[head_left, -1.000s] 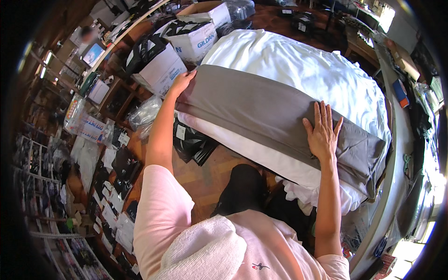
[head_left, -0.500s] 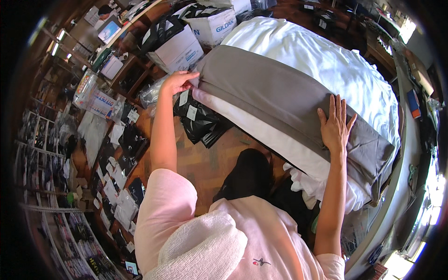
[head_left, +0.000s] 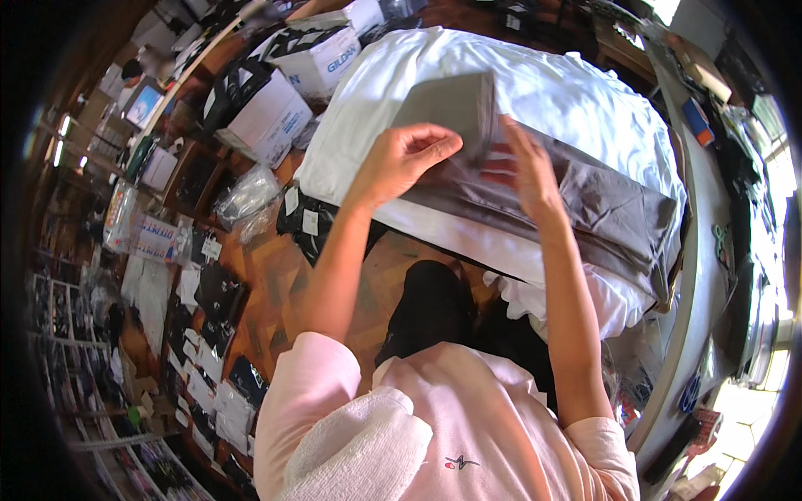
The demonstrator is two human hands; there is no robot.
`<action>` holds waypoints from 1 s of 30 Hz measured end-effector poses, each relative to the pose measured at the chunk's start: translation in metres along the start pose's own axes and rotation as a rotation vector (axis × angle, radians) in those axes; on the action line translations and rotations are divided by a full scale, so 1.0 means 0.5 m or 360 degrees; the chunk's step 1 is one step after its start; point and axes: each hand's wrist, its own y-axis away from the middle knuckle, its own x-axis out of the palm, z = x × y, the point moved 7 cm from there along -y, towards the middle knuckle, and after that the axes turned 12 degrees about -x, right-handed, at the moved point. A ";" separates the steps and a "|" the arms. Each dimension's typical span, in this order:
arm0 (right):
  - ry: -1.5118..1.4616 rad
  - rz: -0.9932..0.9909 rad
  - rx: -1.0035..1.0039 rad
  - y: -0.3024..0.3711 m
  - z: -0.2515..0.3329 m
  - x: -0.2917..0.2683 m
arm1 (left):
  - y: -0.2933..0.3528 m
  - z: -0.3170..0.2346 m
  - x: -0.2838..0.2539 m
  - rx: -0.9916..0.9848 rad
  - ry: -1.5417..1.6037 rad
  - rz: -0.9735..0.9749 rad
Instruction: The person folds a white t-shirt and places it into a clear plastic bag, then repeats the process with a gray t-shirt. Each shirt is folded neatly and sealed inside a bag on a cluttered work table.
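Note:
A grey-brown cloth [head_left: 601,192] lies along the near side of a table or stack covered in white fabric [head_left: 551,92]. Its left part is turned up and over toward the right, and that raised portion is blurred. My left hand [head_left: 409,159] is closed at the near edge of this folded part, thumb and fingers pinched on the cloth. Just right of the fold, my right hand [head_left: 525,175] hovers over or touches the cloth; its fingers are stretched out and smeared by motion.
White cartons [head_left: 266,121] with black plastic-wrapped goods stand at the far left. Black bags with labels [head_left: 302,224] sit on the wooden floor [head_left: 271,284] beside the table. Packed shelves [head_left: 75,309] line the left; a pale ledge [head_left: 706,250] runs along the right.
My left hand has carried the cloth's left end rightward, folding it over. My right hand has lifted off the cloth's right part and moved left, toward the fold. The view has shifted slightly.

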 end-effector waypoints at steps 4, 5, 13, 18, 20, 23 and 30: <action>0.1137 -0.0062 -0.0275 0.003 -0.023 0.016 | -0.046 0.058 -0.040 0.0570 -0.0731 -0.0862; 0.1147 -0.0125 -0.0294 0.015 -0.007 0.015 | -0.054 0.089 -0.042 0.0499 -0.1020 -0.0899; 0.1545 -0.0242 -0.0512 0.026 0.002 -0.022 | -0.079 0.167 -0.030 0.0178 -0.1334 -0.0951; 0.1638 -0.0313 -0.0486 0.049 0.002 -0.017 | -0.102 0.178 -0.045 0.0384 -0.1418 -0.0986; 0.1623 -0.0328 -0.0508 0.058 0.014 -0.013 | -0.105 0.180 -0.044 0.0365 -0.1449 -0.0980; 0.1751 -0.0298 -0.0455 0.057 0.007 -0.015 | -0.109 0.177 -0.041 0.0348 -0.1489 -0.0972; 0.1858 -0.0385 -0.0440 0.069 0.021 -0.029 | -0.106 0.154 -0.022 0.0271 -0.1606 -0.0932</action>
